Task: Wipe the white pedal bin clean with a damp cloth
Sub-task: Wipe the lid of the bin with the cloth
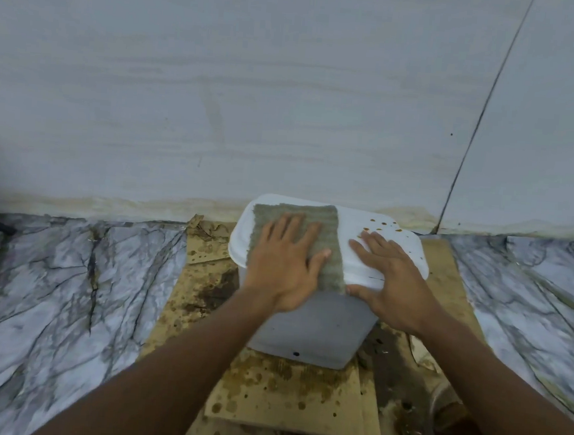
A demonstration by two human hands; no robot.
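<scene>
The white pedal bin [308, 325] stands on stained cardboard against the wall, seen from above. Its white lid [357, 223] carries several brown spots [382, 228] near the back right corner. A grey-green cloth [329, 227] lies spread over the left half of the lid. My left hand [284, 261] lies flat on the cloth with straight fingers, pressing it to the lid. My right hand [394, 280] rests flat on the bare right half of the lid, fingertips just short of the spots, thumb at the lid's front edge.
Stained, damp cardboard sheets [285, 399] lie under and in front of the bin. Marble-patterned floor [67, 286] spreads to both sides. A pale wall [288, 97] rises right behind the bin, with a dark vertical seam [474, 129] on the right.
</scene>
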